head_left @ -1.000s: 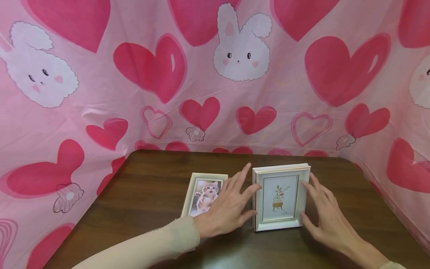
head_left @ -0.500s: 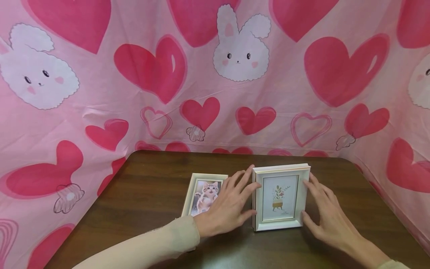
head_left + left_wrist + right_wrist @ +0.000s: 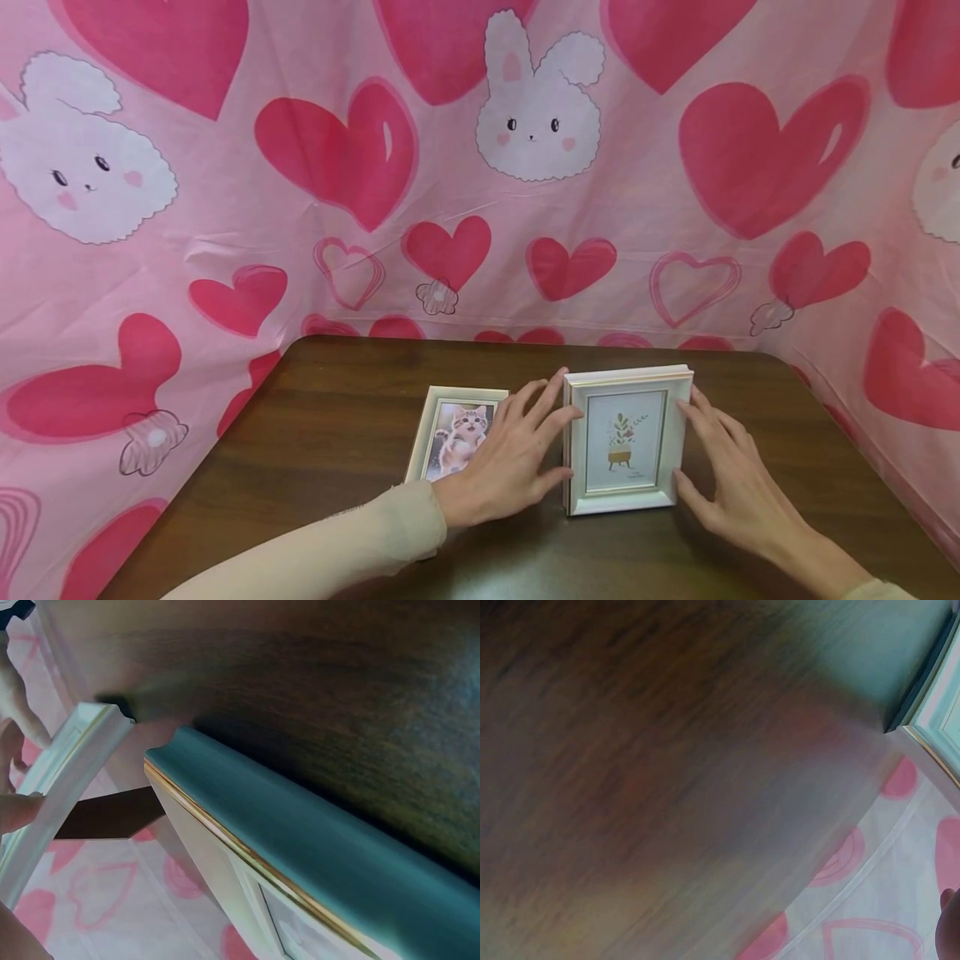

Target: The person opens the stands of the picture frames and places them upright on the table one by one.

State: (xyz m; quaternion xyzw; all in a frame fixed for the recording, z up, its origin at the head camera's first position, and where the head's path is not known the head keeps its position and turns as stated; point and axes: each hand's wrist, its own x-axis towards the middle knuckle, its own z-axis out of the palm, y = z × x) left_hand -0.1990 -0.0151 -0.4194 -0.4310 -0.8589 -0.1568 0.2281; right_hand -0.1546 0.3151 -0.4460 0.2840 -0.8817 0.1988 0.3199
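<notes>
Frame with a plant print [image 3: 621, 442] stands upright on the wooden desk [image 3: 360, 425], pale with gold trim, at about four o'clock from the centre of the head view. At its nine o'clock edge is the left hand [image 3: 504, 471], fingers spread and nearly straight, index fingertip and thumb touching without gripping. At its three o'clock edge the right hand [image 3: 738, 483] is likewise spread, fingertips lightly against the side. A second pale frame, showing a kitten [image 3: 459, 437], stands at nine o'clock from the first, partly behind the left hand. Beyond, toward twelve o'clock, hangs pink cloth [image 3: 573, 204] printed with hearts and rabbits.
</notes>
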